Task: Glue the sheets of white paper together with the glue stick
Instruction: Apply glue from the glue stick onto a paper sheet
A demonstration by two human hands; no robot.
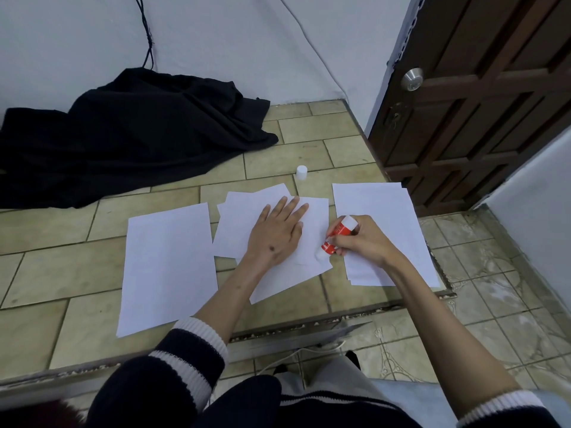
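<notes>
While glue goes on: right hand (360,239) is closed round the glue stick (335,239), tip down on the middle sheets (278,230).
Landmark: middle sheets, all places given rel. to them.
Key relation: stick meets the paper at the sheets' near-right corner, just right of the left hand (278,233); long axis tilts up & away to the right, white base end topmost, glue end at the paper.
Nearer hand: right, it already has the stick; left has no grip on anything.
Left hand: open flat, fingers spread, palm pressing the top sheet, holds nothing.
Next move, my guess: strokes along the right edge or toward the left hand, so the pinning hand may need to shift.
Other paper: single sheet (168,267) just left; small stack (383,223) just right, partly under right wrist.
Cap (301,173): white, small cylinder, upright, beyond the sheets, apart.
Materials: paper thin, matte, flat, corners loose; stick red w/ white ends, hard plastic; surface beige tile w/ grout lines.
Black cloth (133,134): far left-back, crumpled, soft.
</notes>
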